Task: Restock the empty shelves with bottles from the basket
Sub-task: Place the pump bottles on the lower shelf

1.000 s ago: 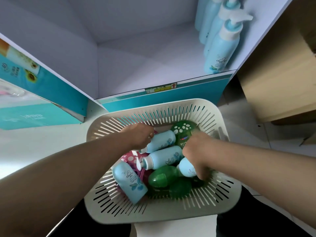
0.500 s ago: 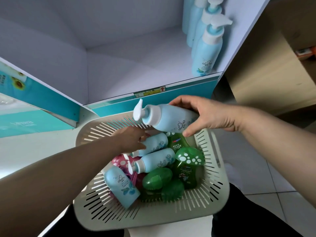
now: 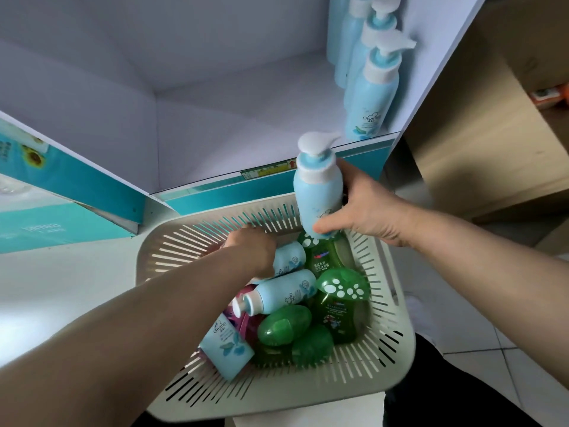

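so the right hand (image 3: pixel 366 208) had a pale blue pump bottle (image 3: pixel 318 192) clamped in it, thumb (image 3: pixel 323 227) low on the front and the other fingers wrapped round the back; the bottle sat roughly upright, pump head above the fingers, hanging over the far rim of the basket (image 3: pixel 397 334) and just short of the shelf (image 3: pixel 231 118) lip; not on the shelf yet, I'd say mid-carry.

the left hand (image 3: pixel 251 252) was down in the basket, on top of another blue bottle (image 3: pixel 291 257) lying on its side; its fingers were hidden under the back of the hand, so honestly couldn't tell if they were closed on it or just resting there.

beyond the right fingers and off to their right, a row of bottles (image 3: pixel 371 97) stood along the shelf wall; the rest of the shelf floor looked bare; below the right fingers the basket held more blue ones plus some green bottles (image 3: pixel 338 306).

what could go wrong, my guess only: the grip was low on a tall bottle, so it could tip in the fingers on the way in; the pump head could catch the shelf lip or knock the nearest standing bottle, and that row looked tight enough to fall like dominoes; also both hands were busy, so nothing steadied the basket if the left one tugged hard.
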Demonstrator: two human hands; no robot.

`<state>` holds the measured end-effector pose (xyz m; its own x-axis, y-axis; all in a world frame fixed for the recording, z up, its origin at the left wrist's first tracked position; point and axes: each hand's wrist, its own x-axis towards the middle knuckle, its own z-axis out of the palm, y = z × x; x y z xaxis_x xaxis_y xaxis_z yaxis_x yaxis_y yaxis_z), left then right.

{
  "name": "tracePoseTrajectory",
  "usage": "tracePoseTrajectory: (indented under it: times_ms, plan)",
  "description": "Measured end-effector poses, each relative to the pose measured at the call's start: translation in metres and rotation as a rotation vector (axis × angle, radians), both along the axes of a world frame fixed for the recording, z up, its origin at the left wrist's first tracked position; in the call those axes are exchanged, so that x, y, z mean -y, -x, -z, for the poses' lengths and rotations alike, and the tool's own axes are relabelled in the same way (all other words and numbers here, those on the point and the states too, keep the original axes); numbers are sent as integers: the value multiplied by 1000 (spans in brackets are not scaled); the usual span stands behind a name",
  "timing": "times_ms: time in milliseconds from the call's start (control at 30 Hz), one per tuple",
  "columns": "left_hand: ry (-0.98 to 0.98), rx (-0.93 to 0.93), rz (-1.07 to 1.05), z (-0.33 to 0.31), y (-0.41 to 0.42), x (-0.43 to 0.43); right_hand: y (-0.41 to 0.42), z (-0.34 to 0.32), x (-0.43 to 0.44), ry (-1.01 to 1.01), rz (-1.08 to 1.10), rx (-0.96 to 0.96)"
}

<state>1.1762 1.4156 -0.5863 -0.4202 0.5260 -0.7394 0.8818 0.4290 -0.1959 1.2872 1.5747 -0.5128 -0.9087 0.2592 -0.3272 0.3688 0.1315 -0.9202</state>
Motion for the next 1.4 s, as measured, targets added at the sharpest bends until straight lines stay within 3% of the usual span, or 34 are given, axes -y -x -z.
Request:
tracePoseTrajectory:
  times_ms: [133, 333, 567, 800, 1067, 1200, 1300, 1400]
  plan:
    - [22, 67, -122, 5, -12, 1, 4, 0, 0, -61, 59, -40]
    - [153, 49, -24, -4, -10, -12, 6, 2, 6, -304, 32, -50]
    - [-16, 236, -311, -42, 3, 12, 12, -4, 11, -324, 119, -75]
    - [-272, 263, -554, -157, 53, 2, 24, -23, 14, -318, 365, -176]
    - [-646, 53, -624, -199, 106, -44, 44, -26, -7, -392, 486, -313]
    - [-584, -231, -378, -175, 114, -64, 54, -23, -10, -508, 474, -312]
    - [-555, -285, -302, -165, 117, -74, 59, -16, -9, -543, 453, -328]
    - [-661, -300, -296, -166, 121, -74, 57, -14, -8, -519, 430, -282]
